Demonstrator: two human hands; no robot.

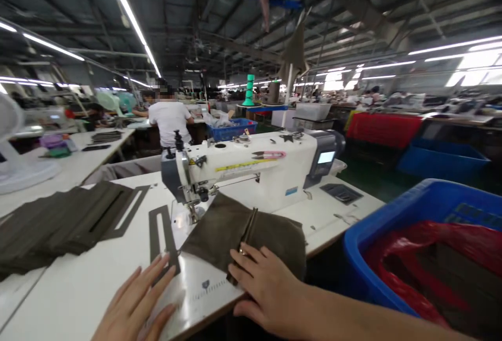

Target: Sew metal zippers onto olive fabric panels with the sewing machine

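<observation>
Olive fabric (274,239) | zipper (248,231) already set in it, lying at the bench's (117,262) front edge | right hand (270,288) half-curled over the zipper's lower end, grip unclear | left hand (135,299) open, empty, beside slotted template (162,236) | olive stack (58,220) at left edge | sewing machine (251,168) behind | blue bin (376,247) right | co-worker (168,121) beyond

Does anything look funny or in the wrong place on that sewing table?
Yes, a little: pink-handled thread snips lie loose on top of the white sewing machine, which looks like an odd perch for a sharp tool instead of down on the table.
</observation>
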